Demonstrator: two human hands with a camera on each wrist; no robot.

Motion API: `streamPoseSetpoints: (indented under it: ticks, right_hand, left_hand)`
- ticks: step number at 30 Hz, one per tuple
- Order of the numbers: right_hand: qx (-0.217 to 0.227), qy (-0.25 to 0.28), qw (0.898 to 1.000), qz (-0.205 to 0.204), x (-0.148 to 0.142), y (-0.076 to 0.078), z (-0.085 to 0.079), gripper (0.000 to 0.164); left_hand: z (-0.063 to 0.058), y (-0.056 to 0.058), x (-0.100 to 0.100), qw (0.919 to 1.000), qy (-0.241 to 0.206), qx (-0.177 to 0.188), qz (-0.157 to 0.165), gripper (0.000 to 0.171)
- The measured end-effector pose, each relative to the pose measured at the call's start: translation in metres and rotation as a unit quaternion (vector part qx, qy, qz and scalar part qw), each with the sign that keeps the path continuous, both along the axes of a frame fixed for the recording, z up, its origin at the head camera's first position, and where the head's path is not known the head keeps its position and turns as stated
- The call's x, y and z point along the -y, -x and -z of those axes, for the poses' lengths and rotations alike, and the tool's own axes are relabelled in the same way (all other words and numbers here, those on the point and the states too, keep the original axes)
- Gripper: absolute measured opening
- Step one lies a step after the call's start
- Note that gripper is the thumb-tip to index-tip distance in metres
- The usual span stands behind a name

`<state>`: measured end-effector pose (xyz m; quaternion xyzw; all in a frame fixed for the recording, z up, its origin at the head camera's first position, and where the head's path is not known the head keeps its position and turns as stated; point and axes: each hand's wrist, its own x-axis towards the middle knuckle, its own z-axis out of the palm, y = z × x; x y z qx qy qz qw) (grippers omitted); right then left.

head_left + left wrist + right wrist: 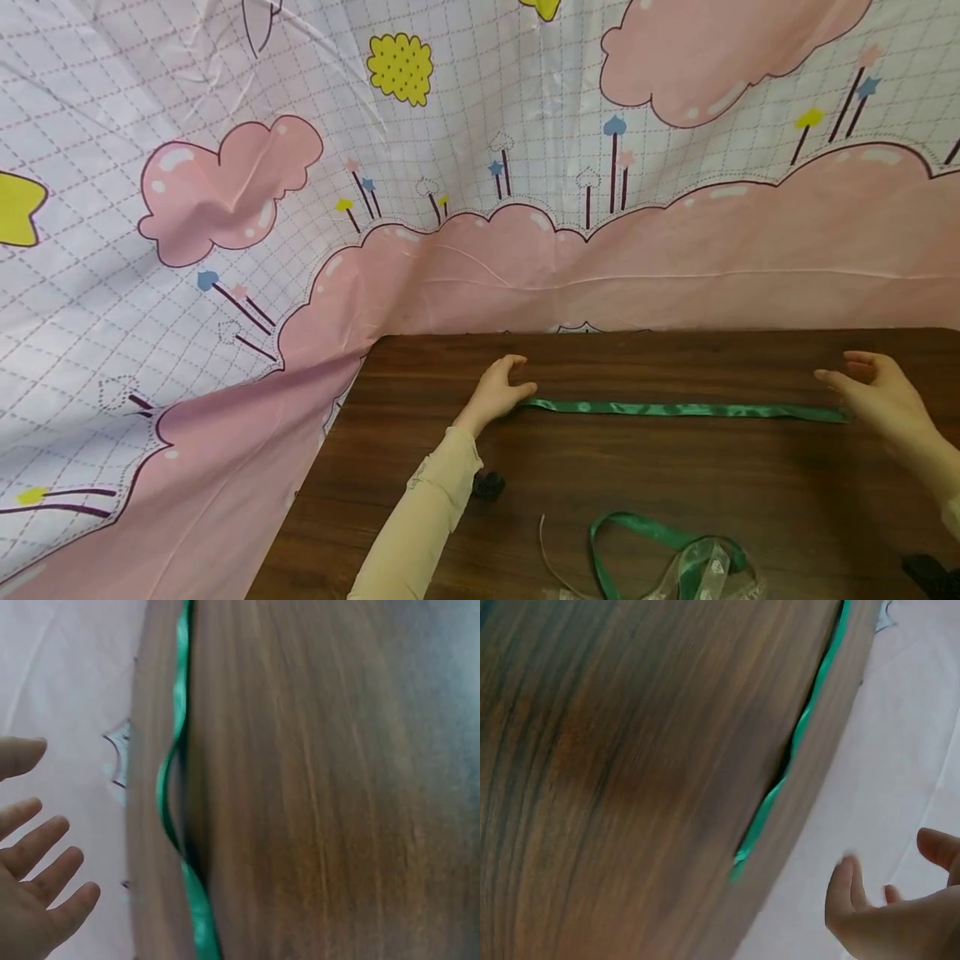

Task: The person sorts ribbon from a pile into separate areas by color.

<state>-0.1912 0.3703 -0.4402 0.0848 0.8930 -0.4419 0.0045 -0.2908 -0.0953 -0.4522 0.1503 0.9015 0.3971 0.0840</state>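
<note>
A green satin ribbon [675,409] lies stretched from left to right across the dark wooden table. At its left end is my left hand [495,392], which hides that end in the head view. In the left wrist view the left hand's fingers [56,851] are spread and loosely bent, with nothing between them, and the ribbon [201,915] twists along the tabletop. Just beyond the ribbon's right end hovers my right hand [888,404], thumb and fingers apart. The right wrist view shows the ribbon's free end [739,859] lying apart from the right hand [900,922].
Nearer the front of the table [600,475] sits a loose bundle: another looped green ribbon [645,522], a translucent strip with white print [714,571] and a thin cord [550,560]. A pink and white patterned cloth [480,283] hangs along the table's back and left edges.
</note>
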Motion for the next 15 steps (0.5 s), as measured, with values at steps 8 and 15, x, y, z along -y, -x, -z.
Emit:
streamPoseSetpoints:
  ticks: [8, 15]
  right_hand:
    - [-0.115, -0.163, 0.980, -0.013, 0.048, -0.010, -0.012, 0.077]
    - [-0.182, -0.179, 0.966, -0.050, 0.082, -0.024, -0.018, 0.074]
  left_hand:
    - [-0.024, -0.030, -0.008, 0.9966, -0.050, -0.064, -0.009, 0.057]
    - [-0.037, -0.052, -0.020, 0.9922, -0.074, -0.101, -0.002, 0.058]
